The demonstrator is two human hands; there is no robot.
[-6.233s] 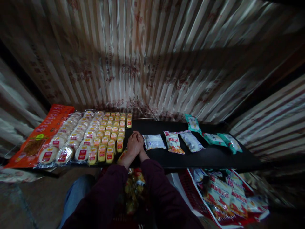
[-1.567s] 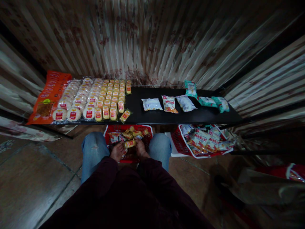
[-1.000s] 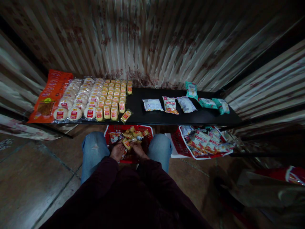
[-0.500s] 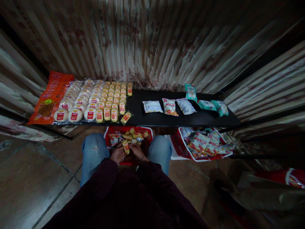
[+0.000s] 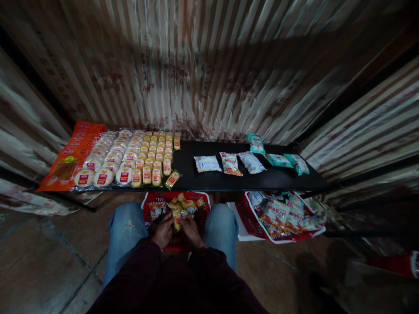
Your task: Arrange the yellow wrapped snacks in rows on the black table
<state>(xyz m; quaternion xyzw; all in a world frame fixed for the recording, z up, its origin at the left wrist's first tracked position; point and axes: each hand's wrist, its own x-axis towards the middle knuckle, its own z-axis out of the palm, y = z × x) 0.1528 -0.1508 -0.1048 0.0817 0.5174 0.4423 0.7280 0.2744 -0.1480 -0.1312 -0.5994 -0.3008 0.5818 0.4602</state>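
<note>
Between my knees, a small yellow wrapped cake [image 5: 177, 220] with a red label is held upright by its two sides. My left hand [image 5: 163, 231] pinches its left edge, and my right hand [image 5: 191, 232] closes on its right edge. Both hands are over a red plastic basket [image 5: 208, 204], where more gold-wrapped cakes [image 5: 182, 201] and a few other snack packets lie. On the black shelf ahead, similar yellow cakes [image 5: 147, 175] stand in rows, and one loose cake [image 5: 173, 179] lies tilted at the front edge.
Round white rice crackers [image 5: 104, 176] and an orange bag [image 5: 67, 162] fill the shelf's left. White packets [image 5: 207, 164] and green packets [image 5: 279, 160] lie on the black shelf [image 5: 183, 168] to the right. Another red basket [image 5: 244, 213] full of snack bags stands right of my knee.
The view has tilted up, so shelf and baskets appear lower. Both hands still hold the yellow cake, which now looks more upright between them.
</note>
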